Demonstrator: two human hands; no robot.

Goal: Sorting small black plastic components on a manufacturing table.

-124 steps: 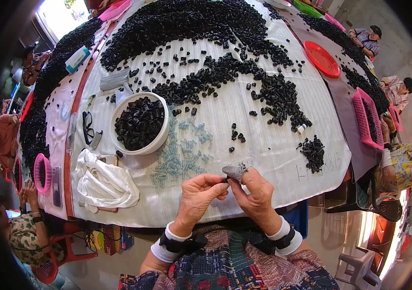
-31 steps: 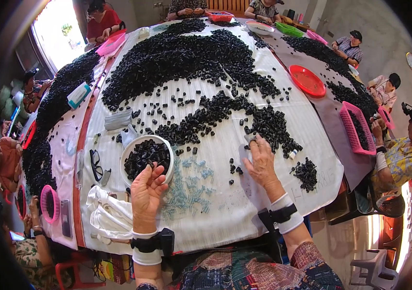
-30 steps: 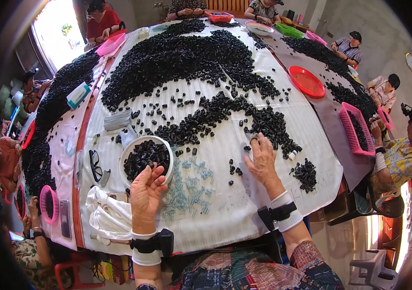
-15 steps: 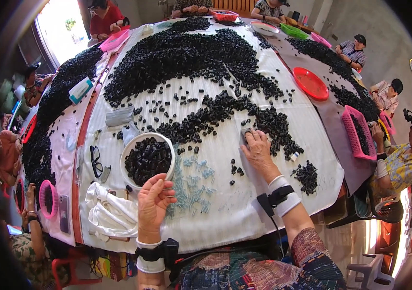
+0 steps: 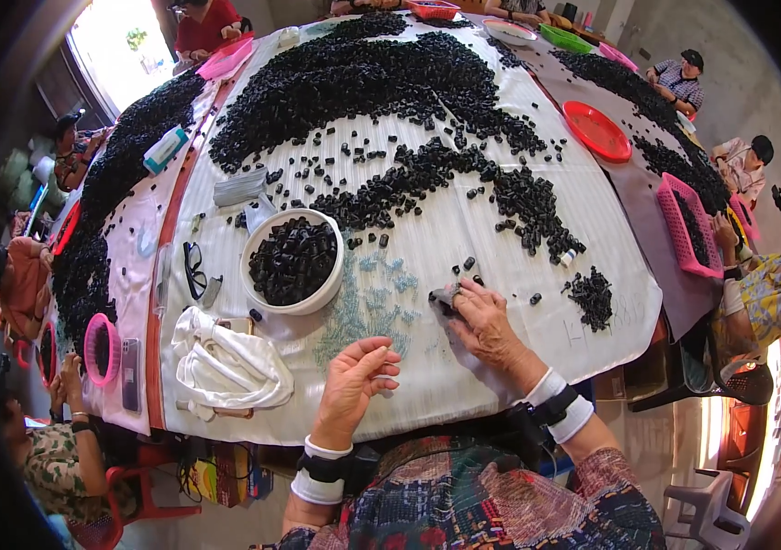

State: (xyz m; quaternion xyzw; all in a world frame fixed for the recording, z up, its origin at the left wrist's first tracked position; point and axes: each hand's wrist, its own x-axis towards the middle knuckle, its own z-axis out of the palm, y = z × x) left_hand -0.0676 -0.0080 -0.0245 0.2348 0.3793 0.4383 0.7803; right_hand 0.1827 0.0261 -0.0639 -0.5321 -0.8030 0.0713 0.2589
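My right hand (image 5: 484, 325) rests palm down on the white table cover, fingers curled over a few small black pieces (image 5: 446, 299) at its fingertips. My left hand (image 5: 355, 380) hovers near the table's front edge, fingers loosely bent, nothing visible in it. Between the hands lies a scatter of small pale blue-green parts (image 5: 368, 307). A white bowl (image 5: 333, 280) filled with black cylindrical pieces stands just beyond my left hand. A long band of loose black pieces (image 5: 427, 179) curves across the table beyond my right hand.
A crumpled white cloth (image 5: 221, 367) lies left of the bowl, with glasses (image 5: 193, 270) beyond it. A small black pile (image 5: 590, 295) sits at right. A red plate (image 5: 598, 130), pink baskets (image 5: 688, 225) and other seated people ring the table.
My right hand has drawn back from the band of black pieces toward me, bringing a few pieces along. My left hand has pulled back from the bowl toward the table's edge.
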